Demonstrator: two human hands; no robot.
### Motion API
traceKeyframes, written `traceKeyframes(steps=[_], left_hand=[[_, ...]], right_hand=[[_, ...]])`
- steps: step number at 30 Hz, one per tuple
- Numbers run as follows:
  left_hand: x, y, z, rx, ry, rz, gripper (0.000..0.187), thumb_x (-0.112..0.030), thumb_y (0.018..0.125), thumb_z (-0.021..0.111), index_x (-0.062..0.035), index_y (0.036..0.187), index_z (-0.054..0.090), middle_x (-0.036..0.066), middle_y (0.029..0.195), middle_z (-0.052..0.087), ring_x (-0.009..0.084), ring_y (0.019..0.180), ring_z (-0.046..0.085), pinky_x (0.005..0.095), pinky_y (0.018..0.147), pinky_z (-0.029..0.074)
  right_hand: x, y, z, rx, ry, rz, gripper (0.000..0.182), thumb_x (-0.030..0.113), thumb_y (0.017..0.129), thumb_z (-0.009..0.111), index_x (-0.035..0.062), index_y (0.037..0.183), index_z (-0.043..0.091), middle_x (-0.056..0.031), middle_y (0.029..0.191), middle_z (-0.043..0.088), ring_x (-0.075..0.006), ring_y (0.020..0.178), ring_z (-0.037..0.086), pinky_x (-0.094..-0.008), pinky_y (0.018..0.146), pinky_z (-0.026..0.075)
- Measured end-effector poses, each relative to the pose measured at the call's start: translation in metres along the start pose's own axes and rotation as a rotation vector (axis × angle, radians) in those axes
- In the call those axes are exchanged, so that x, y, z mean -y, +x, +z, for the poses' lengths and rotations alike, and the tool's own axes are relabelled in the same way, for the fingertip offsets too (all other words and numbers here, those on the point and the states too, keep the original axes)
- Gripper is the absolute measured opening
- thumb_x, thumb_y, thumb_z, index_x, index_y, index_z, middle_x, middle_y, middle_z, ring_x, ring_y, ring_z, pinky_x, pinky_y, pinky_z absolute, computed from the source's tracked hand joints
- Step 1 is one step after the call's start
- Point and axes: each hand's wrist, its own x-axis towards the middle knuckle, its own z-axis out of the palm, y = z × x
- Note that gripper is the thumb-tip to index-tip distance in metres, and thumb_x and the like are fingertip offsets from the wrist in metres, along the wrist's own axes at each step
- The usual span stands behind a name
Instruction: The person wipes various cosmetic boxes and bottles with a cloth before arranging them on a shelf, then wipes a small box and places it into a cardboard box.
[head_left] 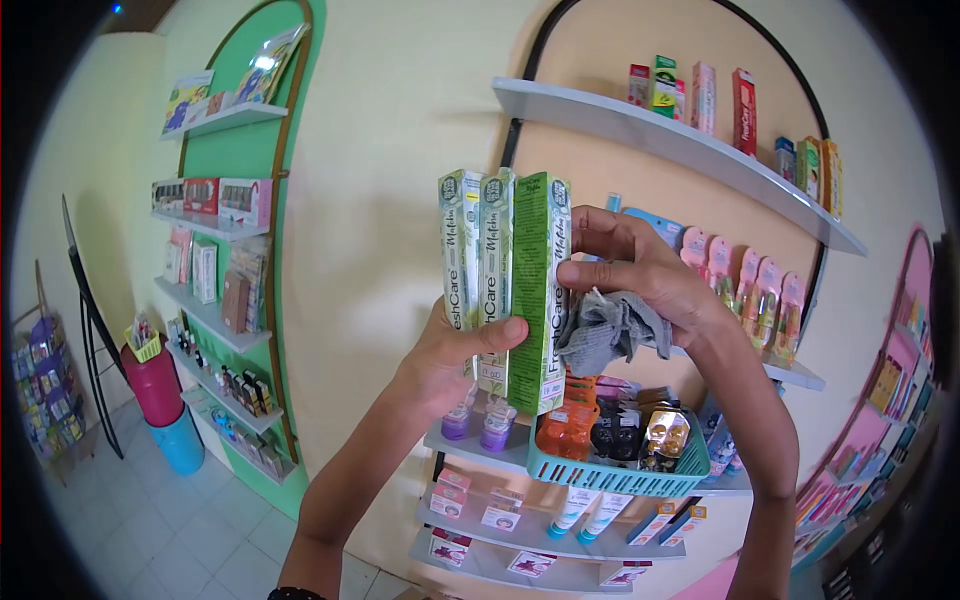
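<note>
My left hand (447,345) is closed around several slim FreshCare Matcha boxes (494,270) held upright side by side, its thumb lying across their fronts. The rightmost, a green FreshCare box (538,290), is turned so that its printed green side faces me. At that box's upper right edge, my right hand (640,260) grips with thumb and fingers; some fingertips are hidden behind it. A crumpled grey cloth (618,335) hangs from the same hand, under the palm. Just below the boxes, a teal basket (620,478) holds orange, black and gold packs.
An upper shelf (680,140) carries upright boxes. Pink-topped packs (745,290) stand on a shelf behind my right arm. Lower shelves (550,535) hold tubes and small boxes. Green-backed shelves (225,225) stand at left, beside a red and a blue bin (178,448).
</note>
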Motion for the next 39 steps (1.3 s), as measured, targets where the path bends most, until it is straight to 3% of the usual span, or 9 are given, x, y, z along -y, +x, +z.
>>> traceKeyframes(steps=[4, 6, 7, 9, 11, 14, 20, 27, 39], left_hand=[[-0.006, 0.006, 0.006, -0.148, 0.269, 0.134, 0.043, -0.011, 0.07, 0.066, -0.0014, 0.107, 0.047, 0.01, 0.096, 0.057, 0.0166, 0.087, 0.056, 0.031, 0.076, 0.046], [-0.018, 0.011, 0.003, -0.195, 0.256, 0.16, 0.041, -0.01, 0.07, 0.065, -0.0002, 0.106, 0.047, 0.012, 0.095, 0.057, 0.0178, 0.086, 0.056, 0.0315, 0.073, 0.048], [-0.024, 0.011, 0.001, -0.255, 0.242, 0.174, 0.04, -0.01, 0.07, 0.065, 0.0009, 0.105, 0.047, 0.013, 0.094, 0.057, 0.019, 0.085, 0.057, 0.0319, 0.07, 0.049], [-0.032, 0.004, -0.007, -0.302, 0.301, 0.188, 0.041, -0.01, 0.07, 0.064, 0.0026, 0.105, 0.045, 0.015, 0.092, 0.057, 0.021, 0.084, 0.057, 0.0335, 0.067, 0.051], [-0.03, -0.007, -0.015, -0.385, 0.378, 0.256, 0.044, -0.01, 0.07, 0.063, 0.0042, 0.106, 0.043, 0.017, 0.092, 0.056, 0.0221, 0.084, 0.057, 0.0352, 0.069, 0.051], [-0.026, -0.022, -0.027, -0.415, 0.398, 0.242, 0.045, -0.01, 0.07, 0.063, 0.0054, 0.106, 0.041, 0.018, 0.092, 0.055, 0.0226, 0.085, 0.057, 0.0359, 0.069, 0.052], [-0.029, -0.045, -0.043, -0.48, 0.405, 0.228, 0.045, -0.009, 0.069, 0.063, 0.0055, 0.105, 0.041, 0.018, 0.093, 0.054, 0.023, 0.086, 0.056, 0.0364, 0.069, 0.052], [-0.032, -0.053, -0.052, -0.521, 0.368, 0.245, 0.046, -0.009, 0.068, 0.065, 0.0046, 0.105, 0.042, 0.015, 0.092, 0.053, 0.0232, 0.086, 0.056, 0.0363, 0.067, 0.052], [-0.028, -0.051, -0.054, -0.503, 0.348, 0.22, 0.045, -0.007, 0.069, 0.064, 0.0043, 0.106, 0.042, 0.016, 0.092, 0.053, 0.0229, 0.087, 0.056, 0.0362, 0.068, 0.052]], right_hand=[[0.013, -0.001, -0.01, -0.016, -0.039, -0.01, 0.035, 0.012, 0.07, 0.064, 0.001, 0.1, 0.05, -0.0076, 0.091, 0.054, -0.0119, 0.079, 0.055, -0.0219, 0.069, 0.045], [0.037, 0.017, -0.035, -0.152, -0.246, -0.165, 0.054, 0.011, 0.069, 0.065, -0.0006, 0.115, 0.039, -0.0127, 0.103, 0.053, -0.0158, 0.091, 0.054, -0.026, 0.077, 0.045], [0.061, 0.025, -0.039, -0.382, -0.455, -0.235, 0.047, 0.014, 0.072, 0.062, -0.0001, 0.111, 0.041, -0.014, 0.101, 0.054, -0.0149, 0.087, 0.056, -0.0255, 0.075, 0.047], [0.106, 0.065, -0.076, -0.389, -0.534, -0.247, 0.027, 0.014, 0.078, 0.053, 0.0016, 0.1, 0.047, -0.0109, 0.088, 0.059, -0.0134, 0.066, 0.06, -0.0267, 0.059, 0.052], [0.136, 0.125, -0.14, -0.316, -0.624, -0.336, 0.021, 0.01, 0.077, 0.05, 0.0015, 0.097, 0.05, -0.0113, 0.087, 0.059, -0.0152, 0.064, 0.061, -0.0281, 0.058, 0.052], [0.144, 0.161, -0.144, -0.538, -0.734, -0.209, 0.017, 0.007, 0.077, 0.046, 0.0005, 0.091, 0.053, -0.0126, 0.084, 0.059, -0.0188, 0.062, 0.061, -0.031, 0.058, 0.052], [0.133, 0.187, -0.117, -0.653, -0.822, 0.504, 0.015, 0.009, 0.076, 0.047, -0.0004, 0.085, 0.055, -0.014, 0.078, 0.06, -0.0224, 0.061, 0.06, -0.0343, 0.058, 0.051], [0.117, 0.185, -0.136, -0.503, -0.505, 0.376, 0.019, 0.02, 0.074, 0.053, 0.0024, 0.08, 0.059, -0.0135, 0.073, 0.061, -0.0237, 0.058, 0.06, -0.0378, 0.058, 0.048], [0.11, 0.199, -0.15, -0.543, -0.906, 0.437, 0.017, 0.015, 0.072, 0.055, 0.0025, 0.083, 0.058, -0.0142, 0.076, 0.061, -0.0201, 0.063, 0.06, -0.0335, 0.061, 0.049]])
